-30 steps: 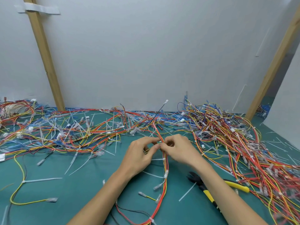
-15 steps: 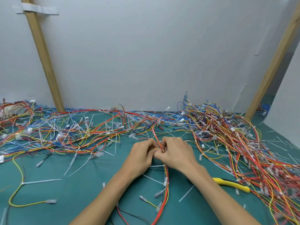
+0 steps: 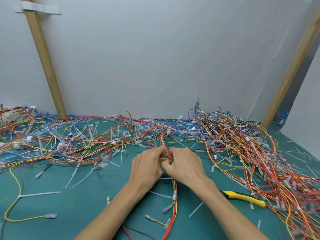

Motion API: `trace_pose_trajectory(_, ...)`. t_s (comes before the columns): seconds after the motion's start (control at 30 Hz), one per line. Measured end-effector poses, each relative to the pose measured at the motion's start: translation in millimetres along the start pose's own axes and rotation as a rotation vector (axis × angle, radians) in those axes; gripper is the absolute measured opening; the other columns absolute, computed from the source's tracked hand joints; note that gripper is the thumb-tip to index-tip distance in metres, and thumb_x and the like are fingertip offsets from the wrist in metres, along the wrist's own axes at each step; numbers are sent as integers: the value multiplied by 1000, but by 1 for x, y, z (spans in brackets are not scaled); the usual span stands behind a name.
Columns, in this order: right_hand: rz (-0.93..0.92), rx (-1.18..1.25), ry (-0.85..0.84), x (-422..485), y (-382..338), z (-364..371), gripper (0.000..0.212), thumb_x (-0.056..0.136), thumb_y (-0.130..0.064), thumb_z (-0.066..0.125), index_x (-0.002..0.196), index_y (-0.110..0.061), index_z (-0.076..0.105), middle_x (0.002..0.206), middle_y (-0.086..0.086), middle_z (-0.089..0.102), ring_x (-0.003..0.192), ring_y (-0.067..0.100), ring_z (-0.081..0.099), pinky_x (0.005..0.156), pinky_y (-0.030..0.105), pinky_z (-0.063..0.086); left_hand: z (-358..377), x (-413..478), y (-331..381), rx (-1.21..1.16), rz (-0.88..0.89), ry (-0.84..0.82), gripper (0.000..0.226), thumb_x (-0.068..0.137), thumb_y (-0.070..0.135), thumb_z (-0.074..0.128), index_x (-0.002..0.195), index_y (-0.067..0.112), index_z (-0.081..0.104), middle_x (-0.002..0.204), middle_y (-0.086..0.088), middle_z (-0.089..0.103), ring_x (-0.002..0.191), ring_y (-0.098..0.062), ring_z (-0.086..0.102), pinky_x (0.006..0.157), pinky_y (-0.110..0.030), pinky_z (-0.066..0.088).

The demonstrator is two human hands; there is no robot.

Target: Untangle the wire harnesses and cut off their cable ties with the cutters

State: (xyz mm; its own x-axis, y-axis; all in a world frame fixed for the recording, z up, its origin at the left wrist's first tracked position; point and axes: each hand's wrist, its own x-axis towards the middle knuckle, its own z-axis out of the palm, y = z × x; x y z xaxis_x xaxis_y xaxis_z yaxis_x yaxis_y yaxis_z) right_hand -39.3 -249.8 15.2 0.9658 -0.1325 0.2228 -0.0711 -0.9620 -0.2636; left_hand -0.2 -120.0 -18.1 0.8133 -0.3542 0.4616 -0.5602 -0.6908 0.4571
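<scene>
Both hands meet at centre frame: left hand (image 3: 147,166) and right hand (image 3: 184,164) pinch one harness (image 3: 174,193) running down the green surface (image 3: 69,208). Cutters (image 3: 242,198) lie lower right.

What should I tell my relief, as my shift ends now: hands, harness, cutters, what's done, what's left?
Left hand and right hand: both pinch the red and yellow harness mid-mat, working at one spot.
Cutters: lying unheld, right of the right forearm.
Done: loose cut ties scattered on the mat.
Left: left pile and right pile tangled, many ties on.
</scene>
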Motion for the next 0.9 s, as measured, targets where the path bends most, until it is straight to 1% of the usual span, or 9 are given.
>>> trace_pose_trajectory(0.1, 22, 205, -32, -4, 4, -1, 12, 88, -38, 56, 91, -26, 54, 80, -4, 66, 89, 27, 62, 71, 37, 47, -5, 0, 2, -36, -18, 62, 9, 89, 17, 57, 90, 26, 54, 90, 9, 68, 91, -25, 62, 64, -37, 45)
trace_pose_trajectory(0.17, 23, 395, -29, -14, 8, 1, 11, 92, -36, 60, 102, -32, 56, 76, -8, 67, 79, 18, 63, 76, 36, 51, -10, 4, 1, -86, -26, 115, 8, 93, 17, 59, 89, 23, 56, 90, 7, 68, 89, -26, 63, 68, -40, 49)
trace_pose_trajectory(0.3, 47, 722, -209, -40, 14, 0, 10, 95, -35, 65, 101, -32, 58, 69, -5, 70, 55, 10, 62, 51, 31, 53, -21, 14, 0, -131, -24, 197, 6, 94, 17, 62, 89, 19, 59, 86, 4, 69, 84, -29, 63, 70, -45, 51)
trace_pose_trajectory(0.4, 3, 838, -385, -51, 19, -8, 15, 97, -29, 64, 110, -23, 64, 71, -4, 71, 65, 17, 68, 54, 31, 53, -28, 18, -3, -99, -59, 244, 8, 94, 21, 63, 88, 21, 60, 84, 5, 69, 79, -27, 63, 67, -42, 50)
trace_pose_trajectory(0.5, -65, 925, -313, -54, 18, -13, 14, 98, -17, 62, 113, -16, 61, 72, -4, 65, 64, 20, 67, 52, 31, 51, -34, 24, -3, -299, -160, 219, 2, 96, 21, 64, 94, 21, 65, 80, 9, 69, 70, -18, 66, 69, -36, 52)
trace_pose_trajectory(0.6, -156, 856, -164, -57, 11, -11, 17, 95, -14, 62, 102, -28, 57, 67, -3, 60, 56, 16, 56, 54, 28, 47, -45, 29, 11, -873, -405, -20, 17, 102, 13, 51, 115, 13, 62, 99, 0, 77, 94, -18, 72, 88, -35, 50)
trace_pose_trajectory(0.7, -243, 687, -80, -63, 9, -9, 17, 88, -20, 62, 96, -32, 53, 68, 3, 59, 58, 20, 49, 58, 24, 42, -59, 33, 22, -1429, -549, -236, 13, 94, 17, 43, 103, 15, 53, 113, -10, 74, 115, -26, 67, 92, -40, 41)
trace_pose_trajectory(0.8, -351, 488, -35, -66, 7, -8, 16, 87, -27, 57, 100, -32, 50, 69, 0, 57, 59, 17, 47, 61, 32, 47, -72, 37, 22, -1504, -524, -229, 19, 97, 27, 49, 89, 18, 63, 108, -6, 76, 111, -22, 69, 89, -38, 39)
trace_pose_trajectory(0.9, -405, 313, 8, -69, 7, -5, 19, 89, -35, 50, 107, -36, 44, 74, -5, 56, 66, 16, 48, 67, 39, 49, -74, 39, 25, -1412, -452, -105, 21, 100, 26, 53, 84, 16, 63, 72, 4, 71, 81, -13, 73, 79, -32, 42)
